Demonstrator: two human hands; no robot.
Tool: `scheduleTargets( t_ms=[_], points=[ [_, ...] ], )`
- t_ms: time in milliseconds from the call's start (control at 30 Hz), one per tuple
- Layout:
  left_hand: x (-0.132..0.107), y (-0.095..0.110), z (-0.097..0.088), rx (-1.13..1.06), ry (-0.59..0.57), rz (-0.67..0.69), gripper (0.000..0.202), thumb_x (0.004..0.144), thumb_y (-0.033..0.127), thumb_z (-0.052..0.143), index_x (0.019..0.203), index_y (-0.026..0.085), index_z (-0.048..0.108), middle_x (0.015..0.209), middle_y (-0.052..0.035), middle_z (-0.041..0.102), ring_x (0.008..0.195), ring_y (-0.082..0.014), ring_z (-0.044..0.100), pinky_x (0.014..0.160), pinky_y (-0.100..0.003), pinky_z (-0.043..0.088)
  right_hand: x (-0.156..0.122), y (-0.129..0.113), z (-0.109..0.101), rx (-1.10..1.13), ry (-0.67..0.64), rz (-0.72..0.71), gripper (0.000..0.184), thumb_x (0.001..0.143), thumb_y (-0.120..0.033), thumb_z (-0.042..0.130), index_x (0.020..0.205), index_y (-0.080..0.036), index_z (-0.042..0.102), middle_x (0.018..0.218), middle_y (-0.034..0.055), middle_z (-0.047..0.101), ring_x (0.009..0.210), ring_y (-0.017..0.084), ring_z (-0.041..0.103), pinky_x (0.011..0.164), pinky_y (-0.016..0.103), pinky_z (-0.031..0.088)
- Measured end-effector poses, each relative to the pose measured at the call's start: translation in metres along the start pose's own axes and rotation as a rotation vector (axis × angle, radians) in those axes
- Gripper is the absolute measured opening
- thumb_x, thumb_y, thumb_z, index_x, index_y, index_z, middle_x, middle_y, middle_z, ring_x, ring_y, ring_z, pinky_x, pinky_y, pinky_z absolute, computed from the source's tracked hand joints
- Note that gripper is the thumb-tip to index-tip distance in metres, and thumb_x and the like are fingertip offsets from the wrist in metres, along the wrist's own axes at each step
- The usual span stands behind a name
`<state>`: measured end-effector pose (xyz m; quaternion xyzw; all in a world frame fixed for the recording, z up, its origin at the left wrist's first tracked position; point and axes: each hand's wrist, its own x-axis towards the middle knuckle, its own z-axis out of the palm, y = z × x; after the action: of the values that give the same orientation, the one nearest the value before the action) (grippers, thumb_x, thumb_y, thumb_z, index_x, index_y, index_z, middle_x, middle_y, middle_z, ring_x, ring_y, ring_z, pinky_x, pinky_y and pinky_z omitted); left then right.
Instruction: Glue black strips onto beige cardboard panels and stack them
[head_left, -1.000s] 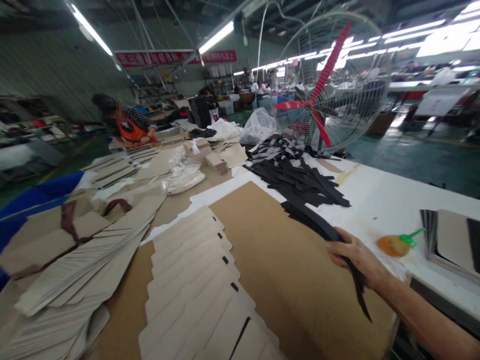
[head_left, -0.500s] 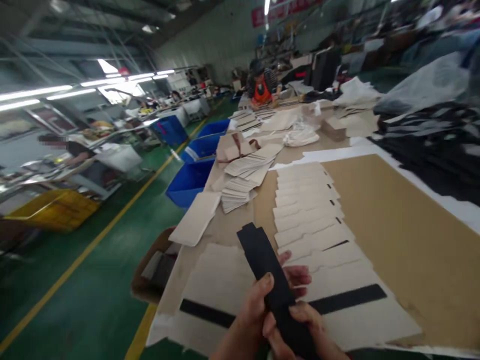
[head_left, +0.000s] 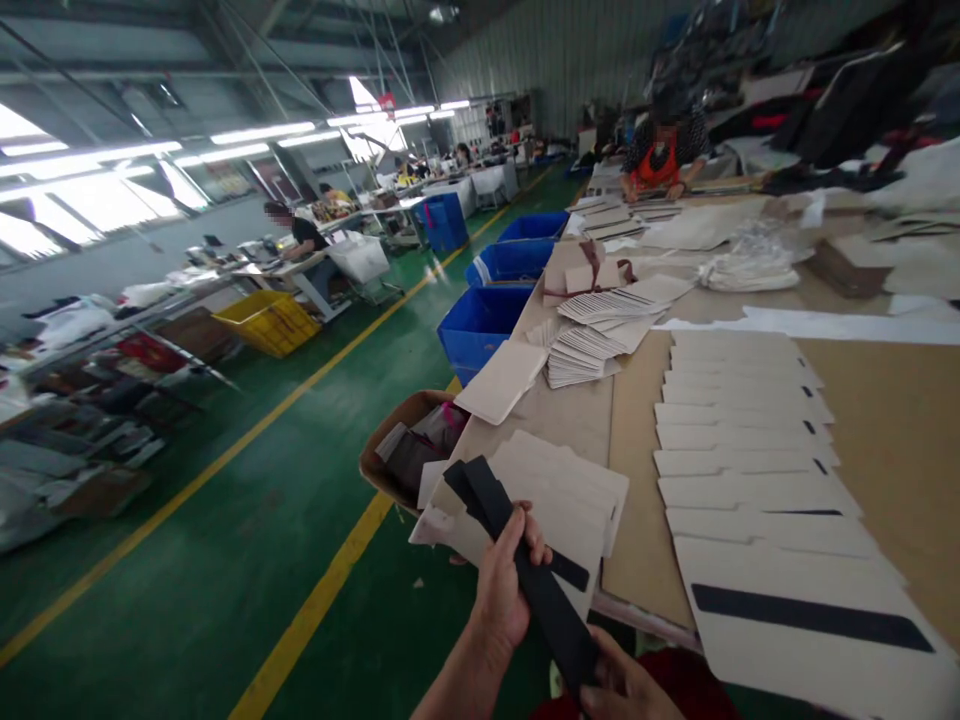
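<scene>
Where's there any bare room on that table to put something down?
Bare brown board shows right of the fanned beige panels, nearer than the white paper. A narrower bare gap separates them from the near-left corner panels. It's crowded around the plastic bag and at that corner, with the left hand and right hand holding black strips in front.

Holds flat black strips with the left hand round the upper part and the right hand at the low end; has loose pale cards just past them on the table, a long card row to the right, and blue tubs by the table's left side
</scene>
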<state>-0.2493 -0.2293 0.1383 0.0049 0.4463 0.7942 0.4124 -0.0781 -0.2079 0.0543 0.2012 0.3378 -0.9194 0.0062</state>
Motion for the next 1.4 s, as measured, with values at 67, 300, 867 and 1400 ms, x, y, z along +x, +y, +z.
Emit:
scheduleTargets(
  t_ms=[67,300,867,1400],
  points=[
    [0.000,-0.001,0.002,-0.009,-0.016,-0.004,0.026,0.084,0.038,0.066,0.093,0.016,0.057,0.060,0.0082,0.039,0.048,-0.0035,0.032,0.052,-0.021,0.033,0.010,0.005,0.005,0.010,0.031,-0.043,0.092,0.062,-0.050,0.084,0.139,-0.029,0.038,0.081,-0.0004,0.064,0.050,0.007,0.048,0.049,0.020,0.034],
    [0.019,0.018,0.013,0.046,0.098,0.088,0.027,0.085,0.041,0.064,0.095,0.017,0.056,0.068,0.0049,0.049,0.052,-0.0053,0.042,0.053,-0.022,0.035,0.040,-0.005,-0.003,0.072,0.050,0.065,0.131,0.050,-0.039,0.090,0.151,-0.030,0.006,0.088,0.0014,0.067,0.058,0.012,0.061,0.050,0.019,0.040],
    [0.045,0.025,-0.021,0.415,-0.076,-0.334,0.060,0.091,0.065,0.033,0.112,0.014,0.054,0.062,0.0026,0.054,0.042,-0.0061,0.039,0.045,-0.021,0.028,0.088,-0.130,-0.039,-0.429,0.398,-0.025,0.048,0.077,-0.057,0.061,0.108,-0.021,0.061,0.089,0.0031,0.066,0.067,0.015,0.060,0.054,0.025,0.043],
    [0.072,0.080,-0.113,0.690,-0.456,-0.712,0.063,0.080,0.072,0.047,0.095,0.013,0.062,0.052,0.0051,0.048,0.037,-0.0049,0.034,0.040,-0.021,0.024,0.167,-0.130,0.048,-0.018,0.814,-0.490,0.032,0.070,-0.048,0.077,0.082,-0.020,0.067,0.079,0.0015,0.063,0.072,0.016,0.056,0.067,0.028,0.046]
  ],
)
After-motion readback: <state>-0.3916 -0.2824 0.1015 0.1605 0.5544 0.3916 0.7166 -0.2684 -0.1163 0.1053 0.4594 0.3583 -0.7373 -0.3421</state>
